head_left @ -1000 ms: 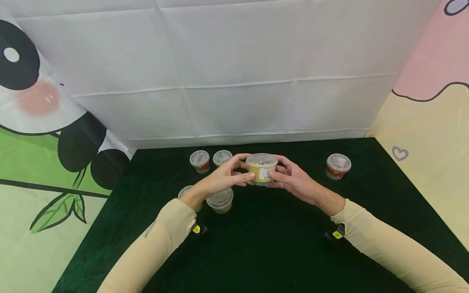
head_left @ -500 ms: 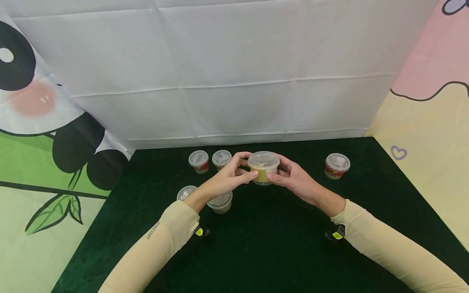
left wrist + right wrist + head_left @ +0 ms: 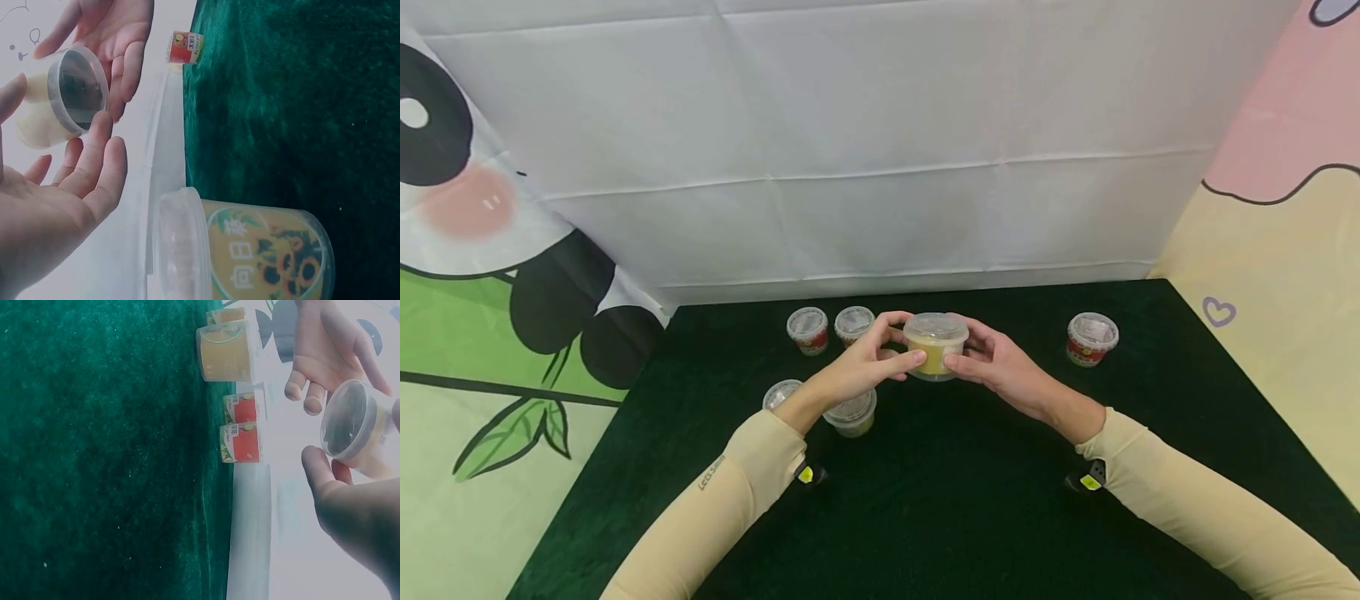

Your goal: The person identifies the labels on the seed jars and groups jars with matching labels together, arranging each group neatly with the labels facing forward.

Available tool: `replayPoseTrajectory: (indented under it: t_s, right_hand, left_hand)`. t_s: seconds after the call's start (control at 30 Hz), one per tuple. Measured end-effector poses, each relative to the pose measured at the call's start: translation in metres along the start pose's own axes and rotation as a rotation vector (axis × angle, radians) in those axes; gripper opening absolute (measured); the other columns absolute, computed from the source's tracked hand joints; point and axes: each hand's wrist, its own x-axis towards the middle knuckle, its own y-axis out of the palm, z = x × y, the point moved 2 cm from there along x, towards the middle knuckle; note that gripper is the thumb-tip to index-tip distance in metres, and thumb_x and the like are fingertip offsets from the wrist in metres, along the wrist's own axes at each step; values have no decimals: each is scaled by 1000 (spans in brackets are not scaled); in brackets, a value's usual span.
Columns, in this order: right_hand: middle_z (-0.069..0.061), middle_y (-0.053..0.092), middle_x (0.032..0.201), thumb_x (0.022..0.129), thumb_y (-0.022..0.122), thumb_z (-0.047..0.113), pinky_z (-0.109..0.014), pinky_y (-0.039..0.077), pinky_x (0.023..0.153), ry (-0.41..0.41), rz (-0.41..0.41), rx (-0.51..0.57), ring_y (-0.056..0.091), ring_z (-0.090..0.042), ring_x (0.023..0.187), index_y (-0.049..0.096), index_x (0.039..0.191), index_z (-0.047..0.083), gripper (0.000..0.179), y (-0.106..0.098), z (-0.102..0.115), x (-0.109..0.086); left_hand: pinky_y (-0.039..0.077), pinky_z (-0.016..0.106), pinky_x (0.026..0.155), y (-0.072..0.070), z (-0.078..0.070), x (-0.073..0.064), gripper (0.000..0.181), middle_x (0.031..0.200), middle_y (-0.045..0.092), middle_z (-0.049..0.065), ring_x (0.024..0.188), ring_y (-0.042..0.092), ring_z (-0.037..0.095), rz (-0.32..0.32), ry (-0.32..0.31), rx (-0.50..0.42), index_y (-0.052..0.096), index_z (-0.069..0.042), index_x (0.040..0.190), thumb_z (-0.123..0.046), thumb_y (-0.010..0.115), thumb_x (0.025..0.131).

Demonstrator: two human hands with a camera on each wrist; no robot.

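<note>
A round clear plastic tub with a yellow label and a see-through lid is held up over the dark green table. My left hand grips its left side, thumb in front. On the opposite side my right hand grips it too, its thumb over the front of the label. From the left wrist the tub shows its see-through bottom. The right wrist view also has the held tub between both hands. Under my left forearm stands a lidded tub, close to another lidded tub.
Two small red-labelled tubs, one on the left and a partly hidden one, stand at the back. Another red-labelled tub is at the right. A tub with a sunflower label is near the left wrist. White cloth hangs behind the table.
The tub has turned a little between my hands, its white sticker shifting right and partly behind my right thumb. It rose slightly, then came back down. The other tubs have stayed put.
</note>
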Motion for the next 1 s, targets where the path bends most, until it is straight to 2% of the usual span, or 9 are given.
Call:
replayPoseTrajectory:
  t_s: [0.1,0.33,0.5,0.73,1.0]
  right_hand:
    - [-18,33,158,105,56,15,-39,45,108,-19,8,33,41,-34,141,12,163,14,73,1,2,-1]
    - [-22,34,152,106,51,19,-39,47,106,-13,18,79,49,-32,132,16,159,9,64,2,2,-2]
    - [-21,32,152,106,50,20,-40,45,108,-11,33,64,45,-34,134,18,160,8,64,6,4,0]
    - [-18,32,152,105,55,21,-40,44,108,10,7,48,44,-35,135,21,160,11,65,9,7,-2]
    - [-16,33,155,107,50,15,-39,47,104,-11,-6,76,46,-31,132,14,163,15,67,9,6,-2]
  left_hand:
    - [54,44,95,0,1,-1,60,135,48,17,110,65,31,-8,-3,1,26,-19,153,-27,59,104]
    - [54,44,95,-1,0,-4,60,136,48,18,110,66,33,-8,-11,-3,23,-18,154,-24,57,105]
    - [54,44,96,-1,1,-5,65,138,46,18,111,65,33,-9,-34,-21,19,-20,156,-28,58,105]
    - [53,44,94,1,1,-3,68,138,45,18,111,65,32,18,-26,-31,16,-18,157,-27,57,104]
    - [54,44,93,1,2,-3,69,138,46,18,110,66,30,8,-24,-18,16,-20,157,-30,59,104]
